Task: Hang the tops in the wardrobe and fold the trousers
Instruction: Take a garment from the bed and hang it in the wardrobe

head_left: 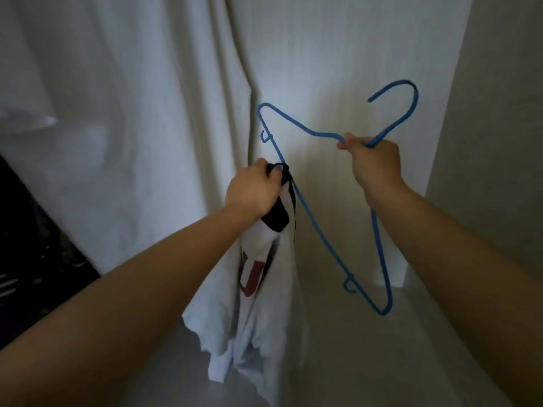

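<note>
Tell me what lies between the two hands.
In the head view, only the blue hanger: the right hand grips its neck, and its long bar slants down past the left hand, which grips the white top. Pale curtain behind.

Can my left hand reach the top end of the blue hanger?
Probably yes: the left hand, gripping the white T-shirt by its black collar, sits right beside the blue hanger, nothing between it and that end.

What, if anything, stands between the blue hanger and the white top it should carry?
Nothing visible does. The right hand holds the blue hanger, whose bar passes right beside the collar of the white top, gripped by the left hand.
</note>
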### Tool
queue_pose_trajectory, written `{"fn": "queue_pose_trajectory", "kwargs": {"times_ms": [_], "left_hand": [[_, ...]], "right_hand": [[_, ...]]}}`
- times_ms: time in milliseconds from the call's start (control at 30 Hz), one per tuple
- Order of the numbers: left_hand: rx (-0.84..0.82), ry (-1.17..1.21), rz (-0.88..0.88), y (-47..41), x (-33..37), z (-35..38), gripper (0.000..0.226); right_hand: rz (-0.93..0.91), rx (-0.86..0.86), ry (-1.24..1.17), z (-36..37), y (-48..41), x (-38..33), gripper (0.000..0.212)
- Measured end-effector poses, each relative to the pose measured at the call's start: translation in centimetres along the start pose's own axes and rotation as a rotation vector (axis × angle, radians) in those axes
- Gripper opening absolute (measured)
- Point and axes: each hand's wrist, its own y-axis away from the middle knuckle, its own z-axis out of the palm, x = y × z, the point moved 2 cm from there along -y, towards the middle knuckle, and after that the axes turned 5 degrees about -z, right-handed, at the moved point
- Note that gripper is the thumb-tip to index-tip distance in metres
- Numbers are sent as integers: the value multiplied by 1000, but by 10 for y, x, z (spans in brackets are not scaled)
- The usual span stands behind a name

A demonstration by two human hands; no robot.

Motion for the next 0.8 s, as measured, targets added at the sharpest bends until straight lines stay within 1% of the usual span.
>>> {"fn": "queue_pose_trajectory", "kwargs": {"times_ms": [100, 167, 200, 233, 300, 333, 400, 500, 567, 633, 700, 800], "left_hand": [[-228, 12, -102, 30, -11, 33, 34], [-361, 66, -214, 47, -17, 48, 37], [-420, 155, -307, 54, -21, 55, 39], [-476, 295, -423, 63, -27, 61, 39], [-552, 533, -661, 82, -40, 70, 28], [-574, 592, -737, 89, -47, 73, 24], [-568, 674, -844, 102, -61, 77, 21], [-504, 741, -945, 110, -75, 77, 28], [-434, 770, -982, 110, -81, 75, 32], [-393, 801, -1012, 110, -81, 71, 30], [-391, 822, -1035, 113, -79, 65, 27], [-361, 807, -1051, 110, -83, 54, 26]], "right_hand": [[122, 19, -41, -18, 22, 33, 24], [214, 37, -110, -29, 35, 56, 24], [246, 38, -148, -35, 41, 67, 24], [272, 33, -183, -40, 48, 78, 24], [301, 10, -266, -52, 61, 97, 25], [312, -4, -315, -57, 66, 105, 25], [339, -35, -375, -66, 76, 117, 26], [340, -47, -355, -78, 87, 132, 31], [341, -68, -304, -81, 93, 140, 33], [357, -112, -243, -80, 99, 147, 34], [396, -156, -191, -78, 106, 155, 34], [448, -202, -207, -74, 117, 163, 34]]}}
